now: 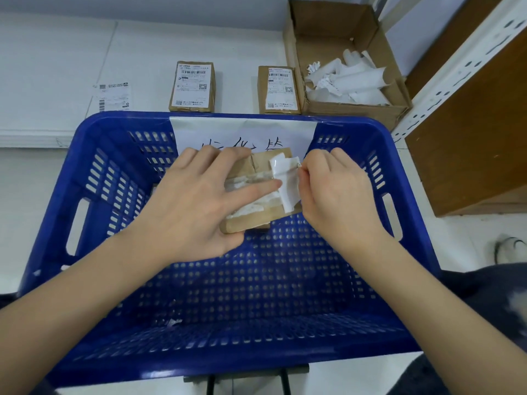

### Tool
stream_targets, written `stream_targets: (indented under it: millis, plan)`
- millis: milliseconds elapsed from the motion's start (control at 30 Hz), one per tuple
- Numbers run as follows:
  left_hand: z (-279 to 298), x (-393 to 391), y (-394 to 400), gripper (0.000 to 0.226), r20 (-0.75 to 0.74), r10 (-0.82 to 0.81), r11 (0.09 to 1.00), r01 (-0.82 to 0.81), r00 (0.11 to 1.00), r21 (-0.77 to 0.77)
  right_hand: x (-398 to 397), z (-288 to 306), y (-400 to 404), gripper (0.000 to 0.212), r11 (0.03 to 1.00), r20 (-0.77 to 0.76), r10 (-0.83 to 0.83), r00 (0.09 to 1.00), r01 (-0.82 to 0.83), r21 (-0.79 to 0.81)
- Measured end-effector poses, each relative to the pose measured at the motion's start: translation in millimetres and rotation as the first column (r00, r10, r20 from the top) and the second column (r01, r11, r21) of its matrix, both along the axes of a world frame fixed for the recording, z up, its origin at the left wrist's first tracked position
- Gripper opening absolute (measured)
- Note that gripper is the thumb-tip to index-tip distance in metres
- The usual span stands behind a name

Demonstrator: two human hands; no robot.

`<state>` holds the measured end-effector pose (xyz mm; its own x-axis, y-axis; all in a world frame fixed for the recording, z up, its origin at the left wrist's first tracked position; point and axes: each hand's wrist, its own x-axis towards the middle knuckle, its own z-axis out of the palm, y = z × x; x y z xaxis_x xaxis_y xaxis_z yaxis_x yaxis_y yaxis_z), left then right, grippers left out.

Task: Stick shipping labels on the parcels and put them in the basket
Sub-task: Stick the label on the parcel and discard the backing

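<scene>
Left hand (196, 201) grips parcel (256, 192) over basket (94, 178); right hand (333, 189) pinches curled label (286, 181) at the parcel's right edge. Beyond the grip, two labelled parcels (192, 86) wait on the table, not yet basketed.

I hold a parcel (256, 189) over the basket (85, 172). Behind the basket, on the table (57, 67): a label (112, 96) at left, two parcels (192, 86) centre, a box (342, 67) at right.

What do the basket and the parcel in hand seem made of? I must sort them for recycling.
Basket: looks like glossy blue moulded plastic, with slotted walls and shiny rims. Parcel: apparently matte brown cardboard, with clear shiny tape across it.
</scene>
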<state>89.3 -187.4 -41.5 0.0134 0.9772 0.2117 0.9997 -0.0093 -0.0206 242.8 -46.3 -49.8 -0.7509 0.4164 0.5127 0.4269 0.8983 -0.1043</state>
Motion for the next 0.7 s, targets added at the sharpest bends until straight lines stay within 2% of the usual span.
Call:
stream_targets:
  millis: [67, 133, 267, 400, 467, 533, 600, 633, 700]
  plan:
    - [-0.6, -1.8, -1.0, 0.070, -0.025, -0.008, 1.000, 0.008, 1.000, 0.003, -2.9, -2.3, -2.6, 0.037, 0.999, 0.001, -0.012, 1.000, 0.012, 0.034]
    - [-1.7, -3.3, -1.7, 0.073, -0.044, -0.011, 1.000, 0.011, 0.999, 0.001, -3.9, -4.0, -4.0, 0.036, 0.999, 0.022, -0.010, 1.000, 0.009, 0.045]
    - [-2.2, -5.1, -3.1, 0.073, -0.053, 0.008, 1.000, -0.008, 0.999, -0.007, -0.4, -6.9, -1.3, 0.011, 0.995, -0.030, 0.042, 0.999, -0.044, -0.090]
    - [-1.9, -4.9, -3.3, 0.067, -0.035, 0.034, 0.999, -0.035, 0.999, -0.014, 1.1, -3.4, -0.2, 0.029, 0.992, -0.007, 0.078, 0.997, -0.078, -0.103]
    - [-2.2, -5.1, -3.2, 0.066, -0.034, 0.034, 0.999, -0.035, 0.999, -0.016, 2.6, -2.5, -1.6, 0.031, 0.980, 0.008, 0.085, 0.996, -0.082, -0.181]
    - [-2.0, -5.4, -3.2, 0.066, -0.031, 0.039, 0.999, -0.040, 0.999, -0.014, 3.7, 1.7, -4.0, 0.026, 0.905, -0.026, 0.070, 0.997, -0.075, -0.418]
    - [-2.1, -5.4, -3.3, 0.066, -0.028, 0.046, 0.999, -0.046, 0.999, -0.018, 3.9, 7.2, -4.4, 0.017, 0.720, -0.110, 0.009, 0.994, -0.083, -0.689]
    - [-2.1, -5.5, -3.3, 0.066, -0.028, 0.050, 0.998, -0.051, 0.998, -0.021, 3.5, 11.3, -4.2, 0.014, 0.630, -0.149, -0.024, 0.988, -0.101, -0.770]
    - [-2.5, -5.5, -3.3, 0.066, -0.026, 0.057, 0.998, -0.057, 0.998, -0.030, 2.7, 17.5, -3.3, 0.012, 0.527, -0.196, -0.060, 0.979, -0.136, -0.839]
